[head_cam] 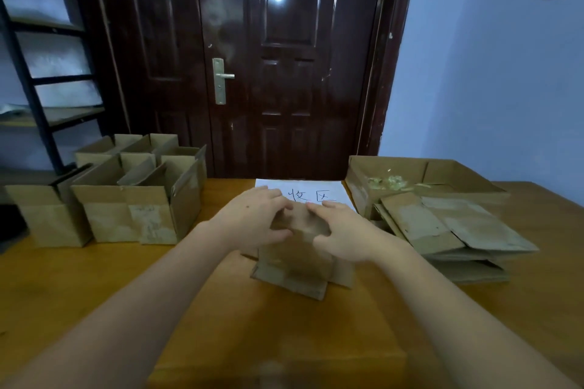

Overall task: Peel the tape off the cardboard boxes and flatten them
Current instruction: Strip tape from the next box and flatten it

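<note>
Several open cardboard boxes (pixel 126 199) stand in a cluster well off to the left of the left-hand fingers, on the wooden table (pixel 79 287), with a black shelf frame (pixel 34 82) behind them against the wall. Nearer the middle, the left hand (pixel 252 218) curls over the upper left edge of a small cardboard box (pixel 297 262), its fingers (pixel 278 199) bent across the top and the thumb pressed on the near face, gripping the card. That box sits on the table directly beneath both sets of fingers, its bottom flaps splayed outward on the tabletop. Just beyond the fingertips lies a white sheet of paper (pixel 316 191) with handwritten characters, and behind it a dark wooden door (pixel 268 57). The right hand (pixel 343 234) clasps the box's upper right edge, fingers hooked over the top and thumb on the front. Right of the right-hand fingers, a stack of flattened boxes (pixel 455 230) rests just beside a shallow cardboard tray (pixel 442 174) holding crumpled tape scraps (pixel 390 182).
</note>
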A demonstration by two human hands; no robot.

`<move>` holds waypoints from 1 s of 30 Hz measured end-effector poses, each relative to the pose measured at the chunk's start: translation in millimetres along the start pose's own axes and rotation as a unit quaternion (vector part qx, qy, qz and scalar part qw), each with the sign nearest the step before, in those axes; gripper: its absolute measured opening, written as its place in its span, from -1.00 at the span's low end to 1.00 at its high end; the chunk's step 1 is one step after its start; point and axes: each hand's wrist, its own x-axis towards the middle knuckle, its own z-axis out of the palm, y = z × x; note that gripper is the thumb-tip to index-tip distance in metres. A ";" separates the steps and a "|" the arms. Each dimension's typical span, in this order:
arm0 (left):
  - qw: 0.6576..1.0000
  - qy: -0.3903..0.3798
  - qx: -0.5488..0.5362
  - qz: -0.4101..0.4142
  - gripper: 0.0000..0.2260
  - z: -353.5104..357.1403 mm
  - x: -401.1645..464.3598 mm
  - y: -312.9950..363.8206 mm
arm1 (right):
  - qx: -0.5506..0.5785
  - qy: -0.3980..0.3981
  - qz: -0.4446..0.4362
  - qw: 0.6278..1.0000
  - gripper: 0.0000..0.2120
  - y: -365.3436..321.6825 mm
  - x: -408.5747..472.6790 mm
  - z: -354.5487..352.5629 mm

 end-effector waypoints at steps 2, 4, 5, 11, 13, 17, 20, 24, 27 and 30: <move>1.000 0.002 -0.002 -0.015 -0.59 4.1 -5.9 4.3 | -0.015 -0.009 -0.016 1.000 -0.35 -1.6 -0.6 0.7; 1.000 0.010 0.012 -0.021 -0.58 8.8 -9.9 7.1 | -0.037 0.000 -0.031 0.999 -0.38 -4.8 -1.9 4.0; 0.999 0.011 0.017 -0.027 -0.58 9.2 -10.9 8.5 | -0.044 0.007 -0.039 0.998 -0.40 -6.3 -3.2 5.2; 0.988 0.003 -0.105 -0.116 -0.53 2.0 -13.6 16.7 | 0.044 0.052 -0.039 0.997 -0.55 -8.8 -6.8 6.8; 0.981 -0.011 -0.126 -0.145 -0.51 0.4 -11.3 20.6 | 0.021 0.058 -0.036 0.997 -0.56 -11.0 -3.7 5.8; 0.983 -0.027 -0.104 -0.152 -0.39 -2.7 -2.9 27.4 | 0.017 0.041 -0.015 0.999 -0.36 -17.6 3.6 0.5; 0.980 -0.052 -0.106 -0.158 -0.36 -7.1 2.4 28.4 | -0.001 0.023 -0.013 1.000 -0.37 -17.6 7.8 -4.0; 0.987 -0.033 -0.075 -0.135 -0.48 -13.2 3.7 30.4 | -0.033 0.061 -0.028 0.997 -0.44 -21.6 5.9 -7.8; 0.995 0.035 -0.030 -0.093 -0.62 -8.1 -10.0 35.8 | -0.028 0.114 -0.059 0.991 -0.54 -24.6 -5.7 -2.0; 0.991 0.130 -0.001 -0.037 -0.76 9.0 -31.4 40.4 | -0.073 0.197 -0.083 0.974 -0.58 -22.6 -23.2 19.3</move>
